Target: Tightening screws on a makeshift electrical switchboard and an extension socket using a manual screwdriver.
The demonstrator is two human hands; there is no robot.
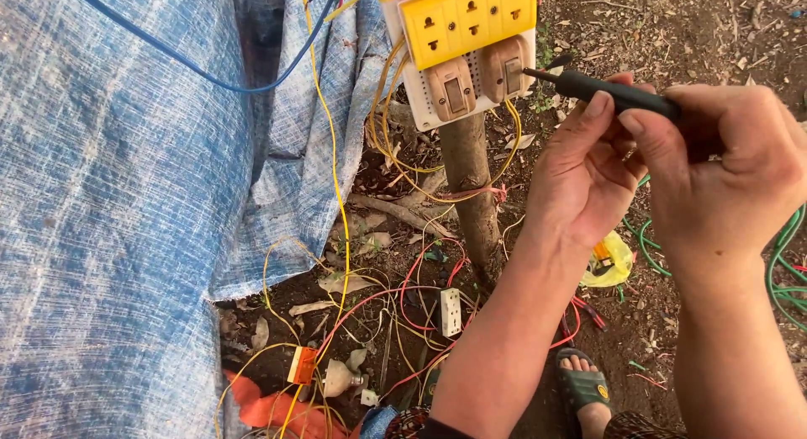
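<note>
I am clamping both hands' fingers (626,124) on the black screwdriver (618,92), steadying its tip squarely at the brown switch (503,69).

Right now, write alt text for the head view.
Two bare hands, left hand and right hand, hold a black screwdriver whose tip meets a switch on a white board with yellow sockets, mounted on a wooden post above tangled wires.

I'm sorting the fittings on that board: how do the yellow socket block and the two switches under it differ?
The yellow socket block is bright yellow and shows rows of pin holes; the two switches are tan, each with one rocker. The block is one wide strip; the switches are separate smaller units. Both sit on the white board.
</note>
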